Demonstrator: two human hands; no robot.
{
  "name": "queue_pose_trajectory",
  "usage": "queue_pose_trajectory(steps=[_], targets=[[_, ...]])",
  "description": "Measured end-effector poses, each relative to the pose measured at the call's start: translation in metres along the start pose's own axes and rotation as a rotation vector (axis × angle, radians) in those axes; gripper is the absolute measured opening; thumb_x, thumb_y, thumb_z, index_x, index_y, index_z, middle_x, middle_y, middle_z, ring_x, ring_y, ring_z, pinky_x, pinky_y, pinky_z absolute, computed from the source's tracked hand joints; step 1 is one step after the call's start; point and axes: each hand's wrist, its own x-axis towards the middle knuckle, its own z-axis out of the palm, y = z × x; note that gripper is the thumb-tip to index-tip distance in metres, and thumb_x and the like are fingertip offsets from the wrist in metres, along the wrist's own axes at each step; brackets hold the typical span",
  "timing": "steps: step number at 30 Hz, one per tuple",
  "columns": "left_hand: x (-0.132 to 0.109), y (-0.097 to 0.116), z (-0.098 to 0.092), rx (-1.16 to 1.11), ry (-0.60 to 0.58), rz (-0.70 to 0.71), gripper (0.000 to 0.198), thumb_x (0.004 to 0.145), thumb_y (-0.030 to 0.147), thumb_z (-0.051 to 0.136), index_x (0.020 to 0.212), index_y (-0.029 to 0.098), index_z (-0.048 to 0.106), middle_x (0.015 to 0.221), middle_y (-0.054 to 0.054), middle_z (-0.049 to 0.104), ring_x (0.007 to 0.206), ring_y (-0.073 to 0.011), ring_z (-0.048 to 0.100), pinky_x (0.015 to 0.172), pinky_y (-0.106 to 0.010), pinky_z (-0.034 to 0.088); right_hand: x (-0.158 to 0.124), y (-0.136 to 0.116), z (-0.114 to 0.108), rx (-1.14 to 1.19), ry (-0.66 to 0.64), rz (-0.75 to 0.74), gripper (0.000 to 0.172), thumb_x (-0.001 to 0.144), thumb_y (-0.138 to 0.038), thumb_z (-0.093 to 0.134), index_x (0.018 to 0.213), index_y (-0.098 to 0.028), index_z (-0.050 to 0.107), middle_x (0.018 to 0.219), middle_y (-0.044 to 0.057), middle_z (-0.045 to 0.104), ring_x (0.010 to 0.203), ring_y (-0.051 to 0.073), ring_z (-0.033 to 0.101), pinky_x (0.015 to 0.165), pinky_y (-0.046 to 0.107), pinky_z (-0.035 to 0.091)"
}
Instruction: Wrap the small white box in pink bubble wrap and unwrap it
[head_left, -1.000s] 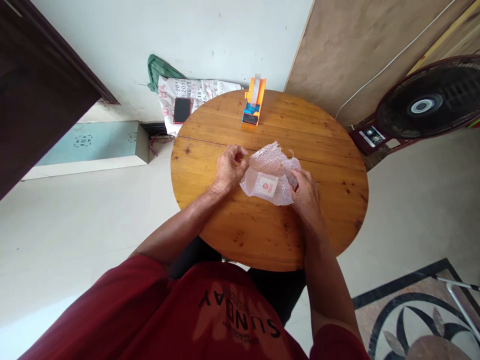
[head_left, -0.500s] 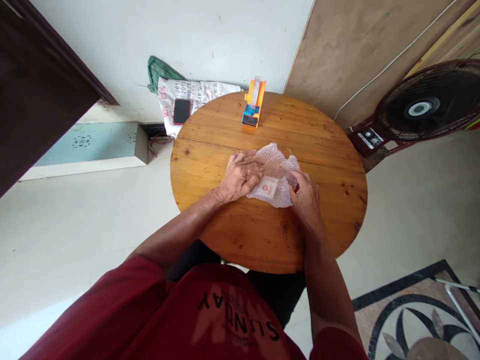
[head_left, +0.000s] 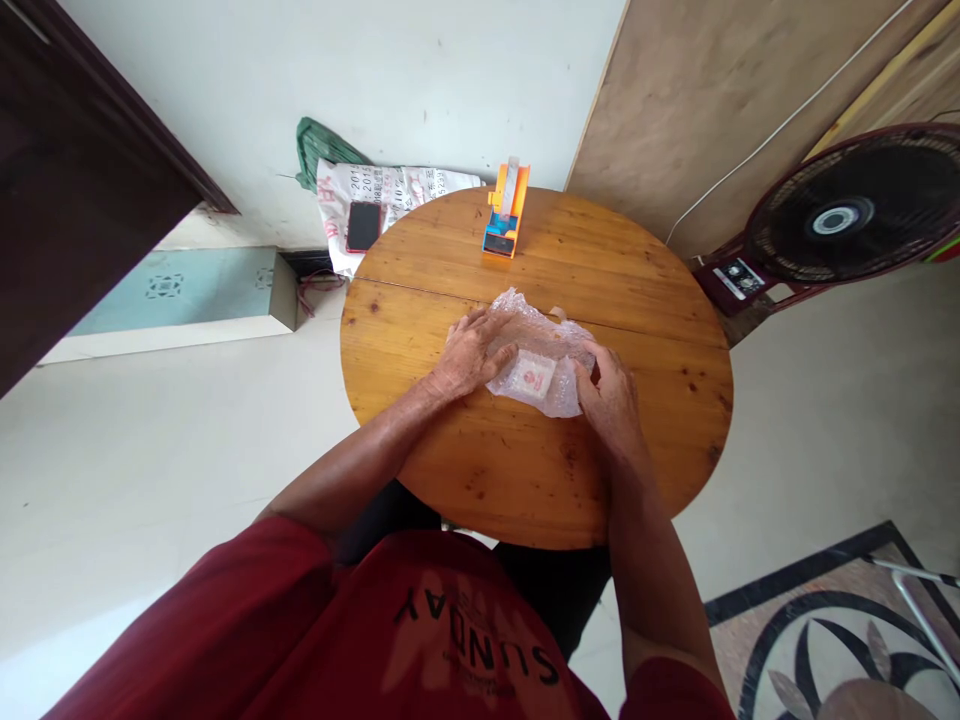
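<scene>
Drawn back leftward since half a second ago, my left hand (head_left: 466, 358) now rests on the left edge of the bubble wrap (head_left: 536, 340), thumb and fingers apart. My right hand (head_left: 613, 395) curls at the wrap's right edge, mid-frame; whether it pinches the film, I cannot tell. Between my hands the wrap lies crumpled on the round wooden table (head_left: 480, 470), a small red-printed white packet (head_left: 535, 378) at its lower middle. Beyond, a tape dispenser (head_left: 507, 215) stands at upper centre; a phone (head_left: 364, 227) lies upper left on a printed white sheet (head_left: 409, 187); a fan (head_left: 844, 215) stands upper right.
</scene>
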Motion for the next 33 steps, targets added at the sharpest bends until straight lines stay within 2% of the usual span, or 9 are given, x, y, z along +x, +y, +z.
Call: queue_pose_trajectory(steps=[6, 9, 13, 17, 20, 25, 33], targets=[[-0.002, 0.005, -0.004, 0.019, -0.03, 0.09, 0.037, 0.088, 0.032, 0.062, 0.121, 0.018, 0.071, 0.135, -0.011, 0.068, 0.142, -0.0344, 0.046, 0.12, -0.053, 0.033, 0.001, 0.0, 0.0, 0.031, -0.003, -0.055, 0.037, 0.092, -0.041, 0.054, 0.117, -0.022, 0.073, 0.131, 0.016, 0.067, 0.124, 0.033, 0.06, 0.107, 0.055, 0.045], [-0.003, 0.009, -0.007, 0.047, -0.033, 0.075, 0.036, 0.088, 0.029, 0.059, 0.121, 0.019, 0.071, 0.133, -0.009, 0.069, 0.144, -0.034, 0.044, 0.121, -0.054, 0.031, 0.0, -0.002, 0.0, 0.084, 0.011, -0.085, 0.036, 0.09, -0.042, 0.059, 0.118, -0.023, 0.072, 0.135, 0.013, 0.065, 0.129, 0.032, 0.058, 0.112, 0.054, 0.042], [-0.002, 0.01, -0.007, 0.096, -0.047, 0.034, 0.044, 0.087, 0.028, 0.06, 0.129, 0.019, 0.067, 0.14, -0.009, 0.065, 0.144, -0.032, 0.045, 0.121, -0.05, 0.032, 0.0, -0.004, -0.001, 0.147, 0.025, -0.064, 0.043, 0.09, -0.04, 0.062, 0.13, -0.024, 0.065, 0.136, 0.011, 0.066, 0.127, 0.03, 0.06, 0.111, 0.052, 0.044], [-0.001, 0.006, -0.004, 0.12, -0.069, 0.02, 0.054, 0.085, 0.027, 0.061, 0.138, 0.017, 0.06, 0.145, -0.011, 0.061, 0.142, -0.0312, 0.046, 0.12, -0.049, 0.034, 0.0, -0.001, -0.001, 0.155, 0.026, -0.021, 0.044, 0.091, -0.04, 0.06, 0.131, -0.023, 0.064, 0.134, 0.012, 0.069, 0.122, 0.031, 0.063, 0.105, 0.052, 0.049], [0.0, 0.004, -0.002, 0.137, -0.043, -0.006, 0.056, 0.085, 0.027, 0.061, 0.14, 0.017, 0.059, 0.144, -0.012, 0.061, 0.141, -0.032, 0.047, 0.118, -0.049, 0.036, 0.001, 0.001, -0.001, 0.16, 0.024, -0.018, 0.044, 0.092, -0.04, 0.058, 0.131, -0.023, 0.064, 0.133, 0.012, 0.069, 0.121, 0.031, 0.063, 0.105, 0.053, 0.049], [-0.001, 0.008, -0.004, 0.162, 0.02, 0.066, 0.038, 0.086, 0.035, 0.062, 0.118, 0.017, 0.072, 0.128, -0.012, 0.071, 0.135, -0.0329, 0.051, 0.115, -0.05, 0.036, -0.001, -0.004, -0.003, 0.147, 0.032, -0.09, 0.037, 0.093, -0.043, 0.058, 0.121, -0.022, 0.07, 0.135, 0.013, 0.064, 0.13, 0.031, 0.057, 0.113, 0.053, 0.042], [-0.003, 0.014, -0.007, 0.143, -0.024, 0.134, 0.031, 0.087, 0.039, 0.06, 0.104, 0.018, 0.075, 0.108, -0.01, 0.075, 0.115, -0.0291, 0.061, 0.108, -0.047, 0.038, -0.001, -0.005, -0.001, 0.168, -0.018, -0.103, 0.035, 0.089, -0.047, 0.062, 0.112, -0.024, 0.075, 0.137, 0.013, 0.063, 0.131, 0.033, 0.057, 0.114, 0.054, 0.041]])
